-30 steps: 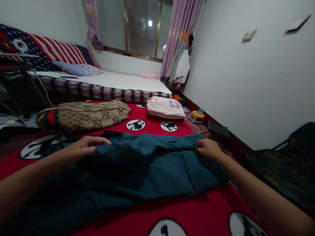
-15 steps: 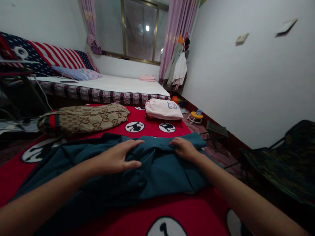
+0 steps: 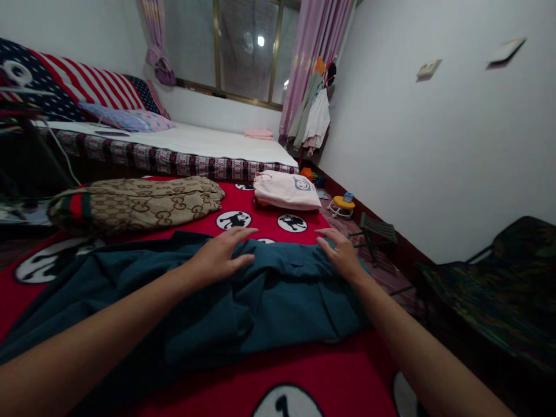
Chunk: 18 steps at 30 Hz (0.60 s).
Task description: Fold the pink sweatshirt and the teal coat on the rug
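Observation:
A dark teal garment (image 3: 286,307), wrinkled and partly folded over along its far edge, lies across a red cloth (image 3: 321,370) with round black-and-white animal prints. What kind of garment it is I cannot tell. Over its middle is my left hand (image 3: 221,255), thumb and fingers spread apart with nothing between them. My right hand (image 3: 341,253) is at the garment's far right end, its fingers also apart and holding nothing. Whether either palm touches the fabric is hard to see. My forearms cover parts of the garment.
Beyond the garment lie tan patterned clothing (image 3: 143,202) at left and a folded pale pink garment (image 3: 286,190). A bed (image 3: 208,145) stands at the back. On the right are a yellow-topped stool (image 3: 343,204), a folding stool (image 3: 377,229) and a camouflage chair (image 3: 495,289).
My right hand has moved right and its fingers have opened off the fabric. The left hand has shifted slightly up, still spread. The far fold of the garment looks flatter.

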Tool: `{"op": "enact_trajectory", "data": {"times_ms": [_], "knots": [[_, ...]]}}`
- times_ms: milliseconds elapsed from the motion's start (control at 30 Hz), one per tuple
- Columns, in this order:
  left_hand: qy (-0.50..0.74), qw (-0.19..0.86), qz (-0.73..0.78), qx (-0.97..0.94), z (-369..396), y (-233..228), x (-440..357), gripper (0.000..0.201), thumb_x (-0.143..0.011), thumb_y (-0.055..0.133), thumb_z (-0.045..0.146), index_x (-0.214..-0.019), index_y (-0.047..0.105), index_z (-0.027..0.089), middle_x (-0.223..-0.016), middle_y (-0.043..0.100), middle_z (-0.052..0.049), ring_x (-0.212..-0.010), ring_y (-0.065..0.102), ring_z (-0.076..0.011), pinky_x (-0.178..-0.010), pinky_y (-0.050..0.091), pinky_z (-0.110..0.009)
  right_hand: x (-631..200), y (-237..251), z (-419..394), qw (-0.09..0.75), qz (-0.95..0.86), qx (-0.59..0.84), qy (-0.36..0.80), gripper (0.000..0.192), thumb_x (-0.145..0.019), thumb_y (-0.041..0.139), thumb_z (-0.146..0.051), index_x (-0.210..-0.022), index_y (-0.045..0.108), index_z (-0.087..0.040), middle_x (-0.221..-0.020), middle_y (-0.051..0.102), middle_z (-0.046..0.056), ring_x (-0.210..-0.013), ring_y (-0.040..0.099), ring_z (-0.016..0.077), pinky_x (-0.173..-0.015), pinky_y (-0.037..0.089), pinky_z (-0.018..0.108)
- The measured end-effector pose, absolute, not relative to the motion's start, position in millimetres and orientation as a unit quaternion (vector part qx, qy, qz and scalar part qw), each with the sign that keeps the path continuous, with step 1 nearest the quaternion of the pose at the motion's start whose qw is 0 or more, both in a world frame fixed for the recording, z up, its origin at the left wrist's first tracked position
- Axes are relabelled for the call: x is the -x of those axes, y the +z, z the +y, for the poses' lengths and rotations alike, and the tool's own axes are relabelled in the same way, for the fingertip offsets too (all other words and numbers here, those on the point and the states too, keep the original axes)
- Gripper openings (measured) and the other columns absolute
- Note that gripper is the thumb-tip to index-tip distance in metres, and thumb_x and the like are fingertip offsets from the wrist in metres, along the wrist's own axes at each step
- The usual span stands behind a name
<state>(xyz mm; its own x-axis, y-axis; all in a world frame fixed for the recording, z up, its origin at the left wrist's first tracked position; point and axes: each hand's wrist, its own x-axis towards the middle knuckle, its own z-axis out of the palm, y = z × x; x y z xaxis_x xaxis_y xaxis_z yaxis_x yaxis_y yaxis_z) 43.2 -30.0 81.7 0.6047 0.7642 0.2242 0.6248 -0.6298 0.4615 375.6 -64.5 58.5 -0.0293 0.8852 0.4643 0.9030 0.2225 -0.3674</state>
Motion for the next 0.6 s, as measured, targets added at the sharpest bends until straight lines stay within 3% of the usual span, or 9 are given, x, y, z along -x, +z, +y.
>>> {"op": "enact_trajectory", "data": {"times_ms": [67,133,200,300,433,500,600], "knots": [[0.100,0.150,0.378,-0.908,-32,61,-40,0.069,-0.086,0.050,0.057,-0.148,0.036,0.030,-0.156,0.031,-0.008,-0.141,0.031,-0.0342,-0.112,0.028,-0.054,-390,41,-62,0.217,-0.722,0.656,-0.029,0.046,-0.093,0.042,-0.043,-0.133,0.055,-0.023,-0.140,0.054,0.010,-0.131,0.046,0.0252,-0.108,0.035,0.044],[0.010,0.161,0.362,-0.918,-36,46,-33,0.065,-0.091,0.039,0.062,-0.150,0.028,0.037,-0.160,0.019,-0.005,-0.146,0.018,-0.0353,-0.112,0.019,-0.062,-403,25,-60,0.108,-0.714,0.691,-0.010,0.052,-0.094,0.040,-0.046,-0.142,0.045,-0.028,-0.151,0.040,0.008,-0.140,0.034,0.0286,-0.110,0.029,0.055],[-0.014,0.169,0.356,-0.919,-40,39,-27,0.064,-0.092,0.031,0.065,-0.150,0.024,0.038,-0.161,0.014,-0.004,-0.147,0.012,-0.0349,-0.112,0.016,-0.064,-416,19,-55,0.073,-0.714,0.696,0.013,0.051,-0.093,0.042,-0.046,-0.141,0.047,-0.029,-0.151,0.040,0.006,-0.139,0.035,0.0289,-0.109,0.031,0.055],[0.019,0.163,0.350,-0.922,-41,44,-25,0.066,-0.091,0.035,0.066,-0.148,0.032,0.035,-0.158,0.024,-0.006,-0.145,0.021,-0.0342,-0.113,0.022,-0.059,-432,30,-41,0.121,-0.717,0.686,0.006,0.042,-0.093,0.039,-0.029,-0.126,0.063,-0.021,-0.134,0.059,0.010,-0.125,0.053,0.0250,-0.105,0.040,0.043],[0.133,0.139,0.364,-0.912,-29,59,-35,0.053,-0.093,0.041,0.056,-0.129,0.060,0.022,-0.135,0.057,-0.010,-0.124,0.053,-0.0264,-0.106,0.040,-0.039,-449,52,-21,0.142,-0.722,0.677,-0.008,0.054,-0.073,0.042,-0.001,-0.117,0.069,-0.017,-0.123,0.067,0.008,-0.121,0.056,0.0220,-0.106,0.040,0.037],[0.166,0.099,0.390,-0.900,-18,62,-42,0.052,-0.092,0.046,0.053,-0.130,0.058,0.020,-0.134,0.058,-0.012,-0.123,0.052,-0.0272,-0.106,0.038,-0.040,-453,54,-14,0.114,-0.747,0.655,0.010,0.061,-0.061,0.046,0.003,-0.110,0.072,-0.022,-0.121,0.067,0.005,-0.121,0.055,0.0218,-0.106,0.039,0.037],[0.146,0.056,0.416,-0.896,-2,56,-49,0.075,-0.081,0.060,0.060,-0.142,0.044,0.019,-0.140,0.051,-0.016,-0.129,0.045,-0.0332,-0.110,0.028,-0.052,-453,51,-10,0.041,-0.758,0.651,0.012,0.062,-0.056,0.053,0.002,-0.109,0.073,-0.023,-0.134,0.057,0.009,-0.132,0.044,0.0300,-0.109,0.033,0.047]]}}
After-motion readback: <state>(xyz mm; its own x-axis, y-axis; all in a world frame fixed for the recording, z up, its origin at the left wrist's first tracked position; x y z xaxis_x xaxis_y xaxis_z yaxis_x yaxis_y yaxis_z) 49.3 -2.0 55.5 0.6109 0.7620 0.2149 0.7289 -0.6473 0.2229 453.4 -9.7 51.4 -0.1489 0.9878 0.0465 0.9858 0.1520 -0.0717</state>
